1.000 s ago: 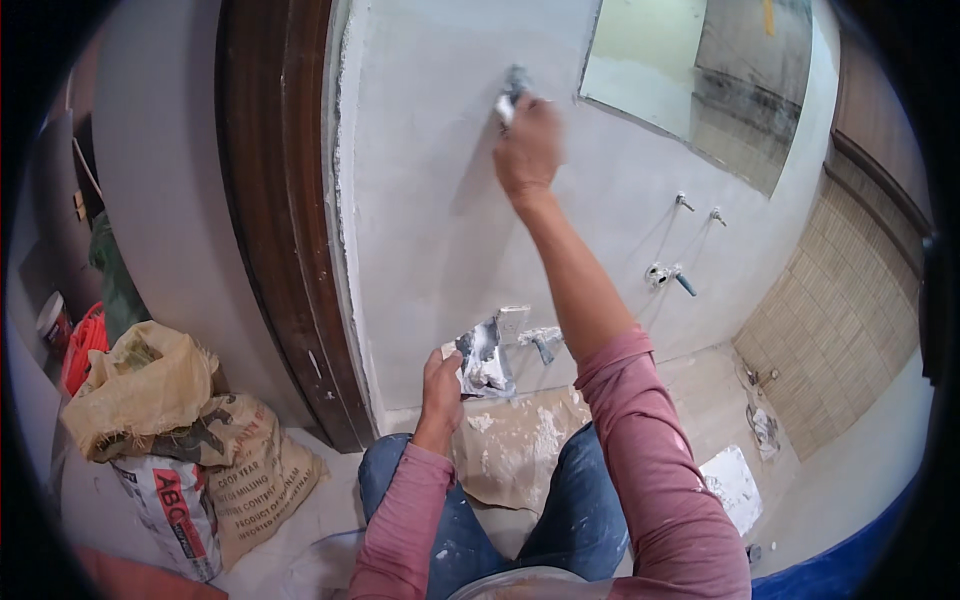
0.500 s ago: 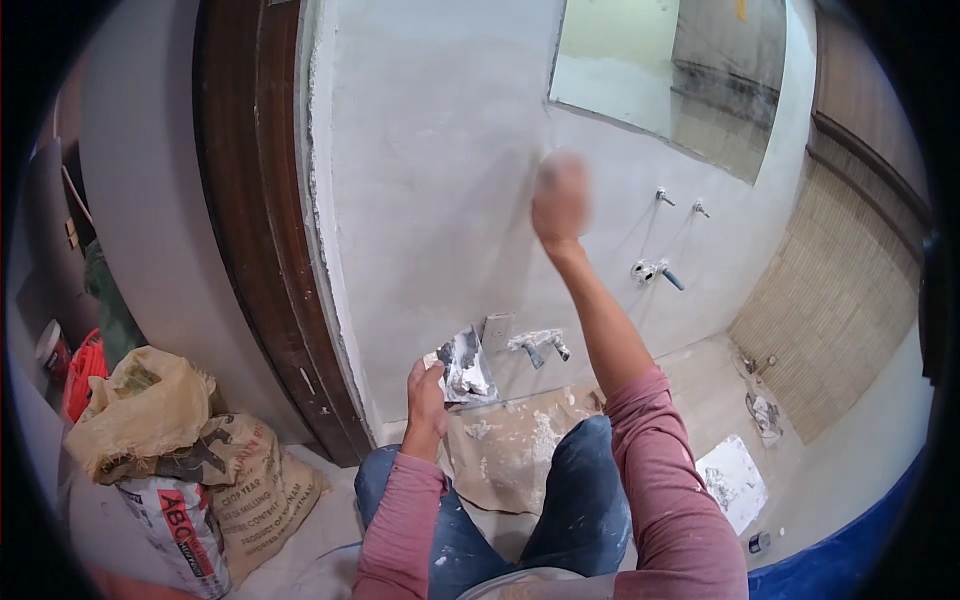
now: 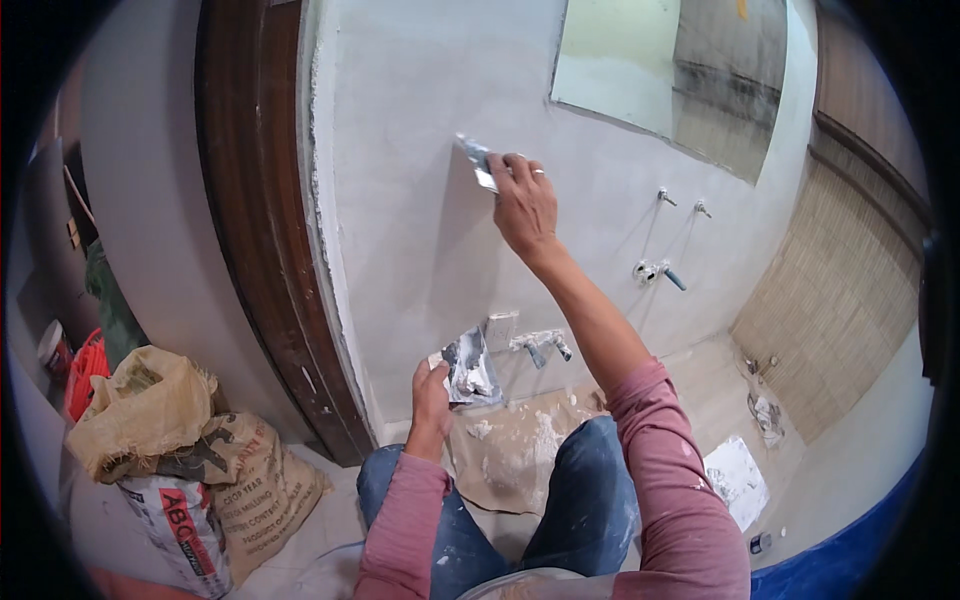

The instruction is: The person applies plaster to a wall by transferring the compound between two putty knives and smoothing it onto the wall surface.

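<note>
My right hand [image 3: 527, 207] is closed around a putty knife [image 3: 478, 160], its blade pointing up and left against the pale plastered wall [image 3: 410, 130]. A ring shows on one finger. Low in front of me, my left hand [image 3: 431, 405] grips a flat metal plate [image 3: 473, 368] by its left edge. White putty [image 3: 480, 378] lies smeared and heaped on that plate. The plate is tilted and hangs in front of the wall's lower part, beside a small outlet box [image 3: 502, 326].
Capped pipe stubs [image 3: 545, 347] and a valve [image 3: 660, 272] stick out of the wall. A mirror [image 3: 670, 80] hangs above. On the left are a dark wooden door frame [image 3: 262, 230] and stacked sacks [image 3: 250, 490]. Spattered brown paper [image 3: 500, 460] covers the floor.
My right hand has swung left across the wall, and the putty knife now shows clearly. My left hand and the plate have barely moved.
</note>
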A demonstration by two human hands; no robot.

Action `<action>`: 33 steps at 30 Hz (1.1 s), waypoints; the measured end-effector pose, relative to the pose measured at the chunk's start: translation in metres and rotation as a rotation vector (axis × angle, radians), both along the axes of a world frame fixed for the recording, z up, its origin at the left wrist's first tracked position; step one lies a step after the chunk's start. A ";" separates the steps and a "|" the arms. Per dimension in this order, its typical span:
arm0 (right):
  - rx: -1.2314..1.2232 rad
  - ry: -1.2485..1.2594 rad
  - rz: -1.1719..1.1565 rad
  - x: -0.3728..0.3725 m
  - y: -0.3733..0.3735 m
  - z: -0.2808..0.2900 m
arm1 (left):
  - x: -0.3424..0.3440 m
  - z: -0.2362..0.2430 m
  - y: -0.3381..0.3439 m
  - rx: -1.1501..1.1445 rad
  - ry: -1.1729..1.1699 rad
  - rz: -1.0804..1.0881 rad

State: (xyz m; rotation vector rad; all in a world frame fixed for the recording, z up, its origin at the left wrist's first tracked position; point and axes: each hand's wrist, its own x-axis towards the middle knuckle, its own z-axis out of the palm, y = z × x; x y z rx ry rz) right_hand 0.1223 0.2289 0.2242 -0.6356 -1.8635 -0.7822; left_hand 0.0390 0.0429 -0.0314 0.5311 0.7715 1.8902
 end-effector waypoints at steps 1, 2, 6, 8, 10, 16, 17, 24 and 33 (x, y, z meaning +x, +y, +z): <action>0.082 0.057 -0.028 0.007 0.002 0.003 | 0.000 0.001 0.000 -0.011 -0.012 0.006; 0.163 0.113 -0.060 0.016 0.005 0.005 | 0.001 0.002 0.000 -0.009 -0.013 0.003; 0.260 0.158 -0.133 0.029 0.028 0.032 | 0.002 0.006 -0.003 -0.002 -0.013 -0.010; 0.247 0.149 -0.135 0.024 0.040 0.042 | 0.003 0.007 -0.003 0.000 -0.009 -0.014; 0.333 0.144 -0.142 0.019 0.047 0.048 | 0.003 0.006 -0.003 0.006 -0.004 -0.011; 0.184 0.189 -0.104 -0.004 0.029 0.018 | 0.007 0.021 -0.011 -0.005 -0.036 -0.018; 0.139 0.094 -0.092 -0.004 0.021 0.007 | 0.006 0.019 -0.015 -0.006 -0.039 -0.017; -0.182 0.464 0.010 0.039 0.005 0.008 | 0.003 0.012 -0.006 -0.009 -0.022 -0.012; -0.335 0.606 -0.216 0.010 0.025 0.031 | 0.007 0.013 -0.003 0.005 -0.008 -0.025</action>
